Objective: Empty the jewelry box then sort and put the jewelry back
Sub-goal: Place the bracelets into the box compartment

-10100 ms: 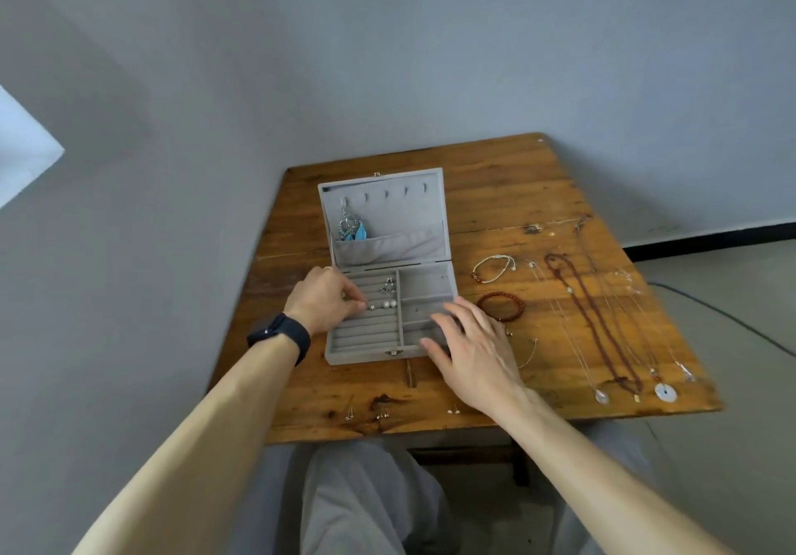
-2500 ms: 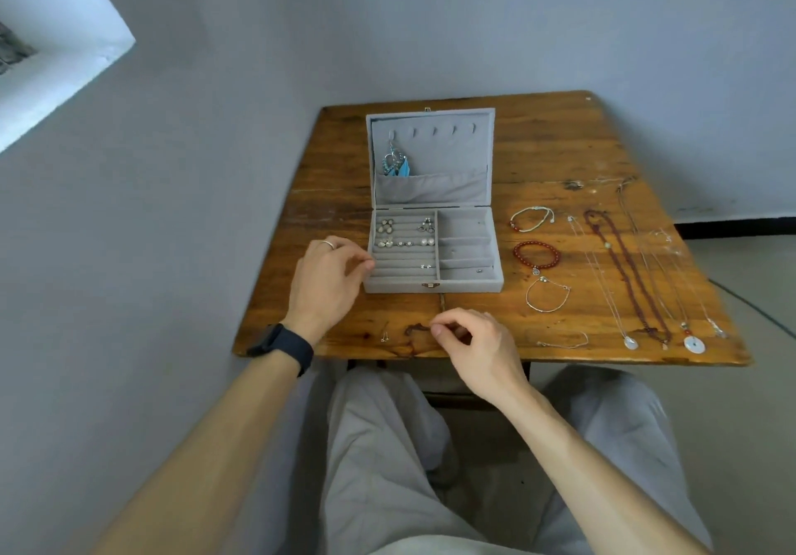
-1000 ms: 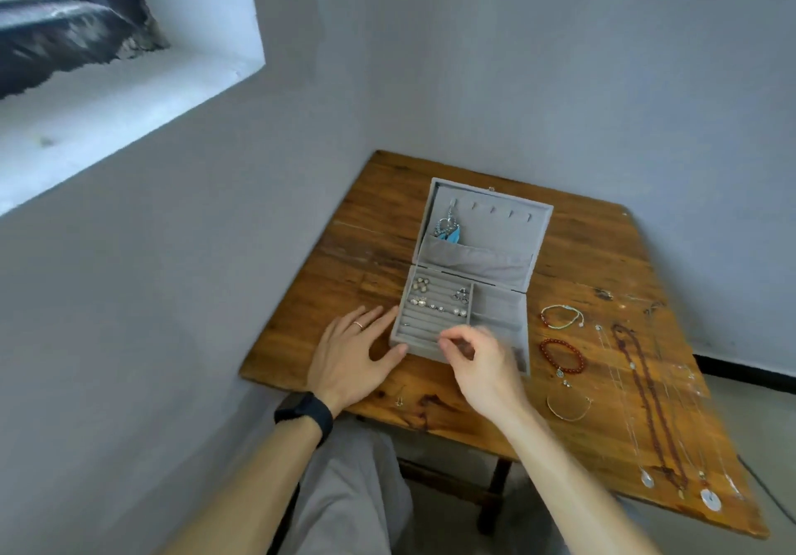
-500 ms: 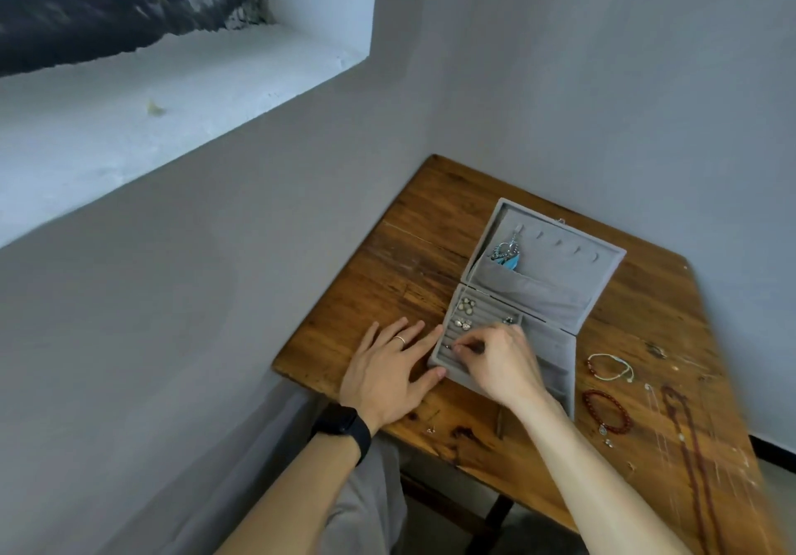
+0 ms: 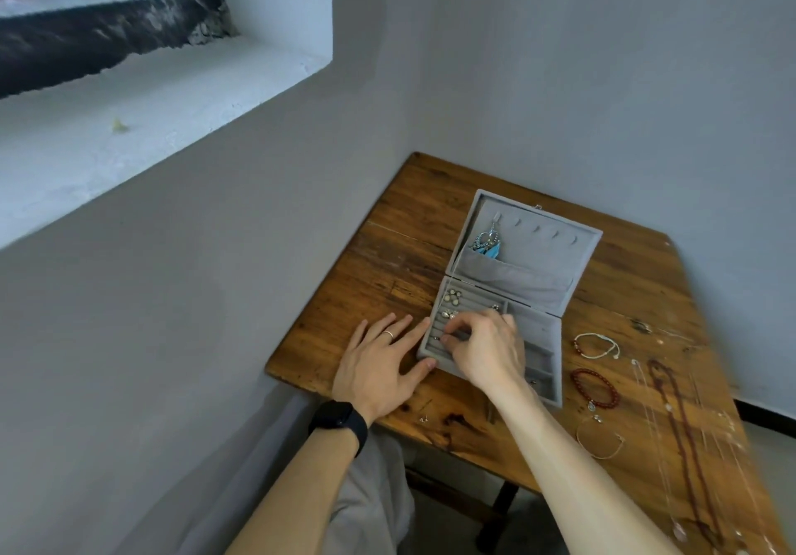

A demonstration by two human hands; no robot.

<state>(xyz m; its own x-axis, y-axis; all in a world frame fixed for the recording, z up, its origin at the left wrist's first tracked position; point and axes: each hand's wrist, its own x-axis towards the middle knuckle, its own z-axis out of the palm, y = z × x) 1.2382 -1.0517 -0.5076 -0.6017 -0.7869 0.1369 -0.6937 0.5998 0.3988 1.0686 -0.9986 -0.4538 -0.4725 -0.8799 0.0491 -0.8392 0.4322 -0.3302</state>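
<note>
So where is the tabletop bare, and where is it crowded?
Bare: the wood left of the jewelry box, toward the wall, and behind its lid. Crowded: right of the box, where bracelets and necklaces lie.

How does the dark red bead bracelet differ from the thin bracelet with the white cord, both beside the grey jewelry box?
The dark red bead bracelet is beaded all round; the thin bracelet with the white cord is red only on part of it. The bead bracelet looks thicker and lies nearer the person. Both lie flat on the wooden table, outside the grey jewelry box.
</note>
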